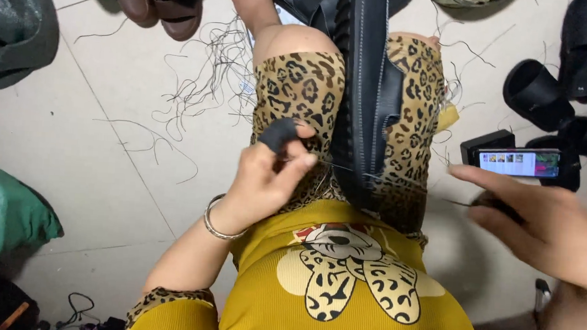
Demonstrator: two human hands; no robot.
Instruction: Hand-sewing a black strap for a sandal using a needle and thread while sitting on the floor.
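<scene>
Between the knees, a black stitched leather piece stands just right of the left hand, whose fingers pinch a taut thread. Right hand grips a dark tool, fingers curled. Beyond its fingertips: lit phone, pale tiled floor, loose threads.

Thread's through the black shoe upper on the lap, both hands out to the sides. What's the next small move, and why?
Probably draw the right hand a little further outward to snug the stitch. The thread runs taut from the left hand across the black shoe upper, and the left fingers pinch it at the seam, apparently anchoring it.
</scene>
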